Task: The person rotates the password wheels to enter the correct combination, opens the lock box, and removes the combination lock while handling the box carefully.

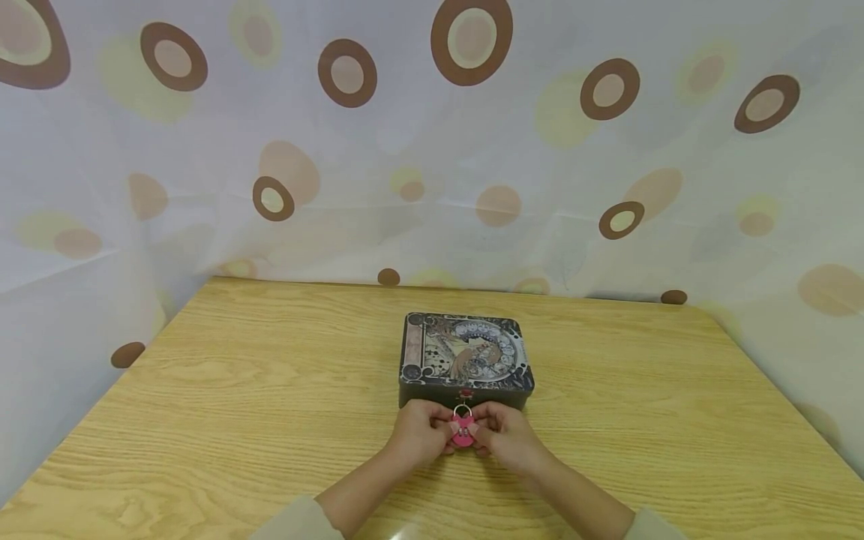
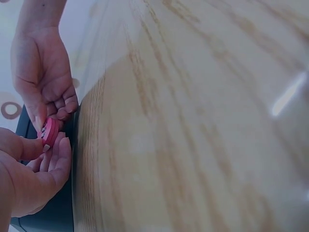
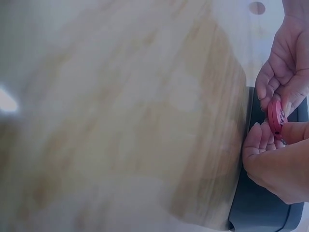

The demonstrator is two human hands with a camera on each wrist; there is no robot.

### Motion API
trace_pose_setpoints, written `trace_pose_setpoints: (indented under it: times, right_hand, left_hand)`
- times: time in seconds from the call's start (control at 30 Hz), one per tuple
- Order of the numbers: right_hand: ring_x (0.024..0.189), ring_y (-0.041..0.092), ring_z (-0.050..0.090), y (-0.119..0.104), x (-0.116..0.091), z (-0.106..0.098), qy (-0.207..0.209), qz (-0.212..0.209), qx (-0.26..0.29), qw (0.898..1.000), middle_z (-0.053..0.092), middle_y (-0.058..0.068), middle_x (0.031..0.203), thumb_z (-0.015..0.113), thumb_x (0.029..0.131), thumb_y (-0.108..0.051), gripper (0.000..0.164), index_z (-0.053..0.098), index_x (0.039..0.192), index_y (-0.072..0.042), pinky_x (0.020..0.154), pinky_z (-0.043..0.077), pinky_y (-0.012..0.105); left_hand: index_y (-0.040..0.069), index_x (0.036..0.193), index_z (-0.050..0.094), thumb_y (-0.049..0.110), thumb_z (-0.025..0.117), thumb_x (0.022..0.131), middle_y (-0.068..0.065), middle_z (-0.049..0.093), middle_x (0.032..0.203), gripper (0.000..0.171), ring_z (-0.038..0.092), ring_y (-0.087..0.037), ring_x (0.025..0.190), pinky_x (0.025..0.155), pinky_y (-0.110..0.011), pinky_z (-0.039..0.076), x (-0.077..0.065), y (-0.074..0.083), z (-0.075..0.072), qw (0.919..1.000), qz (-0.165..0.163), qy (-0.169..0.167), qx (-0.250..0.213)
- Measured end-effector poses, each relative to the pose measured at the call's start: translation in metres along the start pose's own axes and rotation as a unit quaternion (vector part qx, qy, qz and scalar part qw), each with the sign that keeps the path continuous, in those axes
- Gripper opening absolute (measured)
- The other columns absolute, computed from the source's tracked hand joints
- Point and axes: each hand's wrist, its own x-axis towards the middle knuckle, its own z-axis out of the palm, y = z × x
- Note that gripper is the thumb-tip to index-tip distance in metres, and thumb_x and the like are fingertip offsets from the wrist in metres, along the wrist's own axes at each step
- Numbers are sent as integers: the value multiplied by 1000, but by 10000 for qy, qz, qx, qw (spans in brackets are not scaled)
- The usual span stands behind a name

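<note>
A pink combination padlock with a silver shackle sits at the front of a dark, decorated tin box. My left hand pinches the padlock's left side, thumb on its face near the number dials. From the other side my right hand pinches it the same way. The shackle is up against the red clasp on the box's front. In the left wrist view the padlock shows edge-on between both thumbs, with fingers curled behind it. The right wrist view shows the padlock gripped from both sides.
The box stands on a wood-grain table, around the middle of its width. Behind and at both sides hangs a pale sheet with brown, peach and yellow ovals. Light sleeves cover the forearms near the table's front.
</note>
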Motion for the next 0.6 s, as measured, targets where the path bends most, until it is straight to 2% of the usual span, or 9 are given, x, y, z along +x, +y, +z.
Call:
trace_pose_setpoints:
  times: [0.33,0.6]
  right_hand:
    - [67,11,54,-2,-1,0,3,134,108,9999,60,8,81,51,89,0,22,52,105,15,64,55,28]
    - [71,11,55,-2,-2,-2,16,127,155,9998,62,11,85,49,90,-1,26,52,107,17,65,55,27]
  left_hand:
    - [-18,89,63,-9,58,83,-19,65,73,12,60,-11,56,51,-25,58,0,-1,-1,10000,74,-5,20]
    - [-17,90,63,-8,59,83,-19,65,74,13,60,-11,56,52,-25,58,1,0,-1,10000,-4,36,4]
